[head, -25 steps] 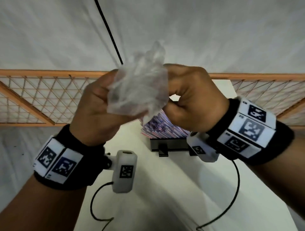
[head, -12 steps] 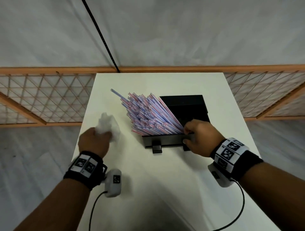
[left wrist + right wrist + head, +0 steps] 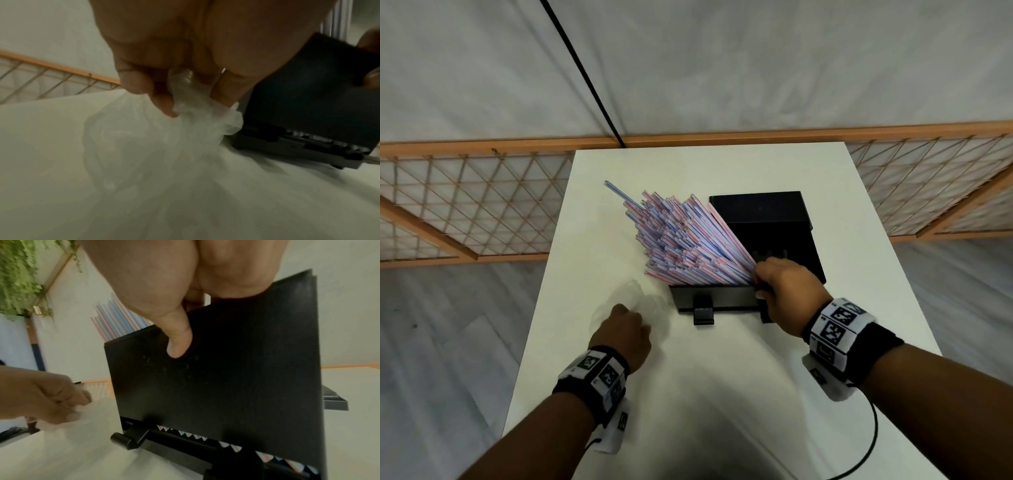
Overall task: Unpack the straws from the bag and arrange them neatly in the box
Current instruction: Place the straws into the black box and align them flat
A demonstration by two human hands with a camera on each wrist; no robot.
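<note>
Black box holds fanned straws; right fingers grip it, left fingers pinch bag.

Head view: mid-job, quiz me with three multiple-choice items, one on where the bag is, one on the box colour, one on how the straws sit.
1. Where is the clear plastic bag?
A. On the table left of the box, under the left hand
B. Inside the box
C. On the floor

2. What colour is the box?
A. White
B. Black
C. Orange

3. How do the straws sit?
A. Flat and hidden inside the box
B. Scattered on the table
C. Fanned out, leaning left, ends sticking above the rim

Answers:
1 A: the left hand pinches the crumpled bag on the white table; the left wrist view shows it between the fingers.
2 B: its walls are black in all views; the right hand grips its near wall.
3 C: the striped bundle spreads up and left out of the box.
</note>
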